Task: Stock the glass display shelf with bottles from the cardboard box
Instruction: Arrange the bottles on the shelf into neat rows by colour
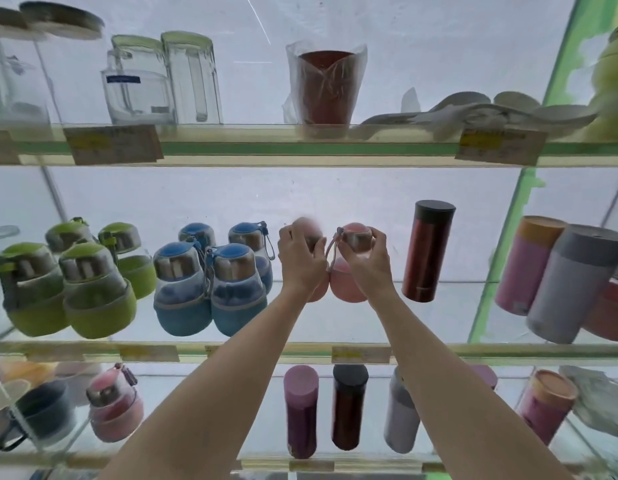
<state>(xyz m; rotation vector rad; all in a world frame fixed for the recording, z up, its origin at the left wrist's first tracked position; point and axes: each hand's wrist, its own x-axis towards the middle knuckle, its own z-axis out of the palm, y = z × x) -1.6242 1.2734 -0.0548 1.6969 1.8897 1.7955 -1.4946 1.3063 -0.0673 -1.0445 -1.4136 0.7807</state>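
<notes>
Two pink bottles stand side by side on the middle glass shelf [421, 351]. My left hand [298, 261] grips the neck of the left pink bottle [309, 225], whose cap is blurred. My right hand [368, 261] grips the neck of the right pink bottle [347, 285], whose strap hangs between the two. Several blue bottles [210, 278] and green bottles [75, 282] stand to their left. The cardboard box is out of view.
A red flask [425, 251] stands just right of my hands, with pink and grey tumblers [560, 278] farther right. Glass jugs [162, 77] and a wrapped cup [323, 88] fill the top shelf. The lower shelf holds more flasks [349, 407] and a pink bottle [113, 407].
</notes>
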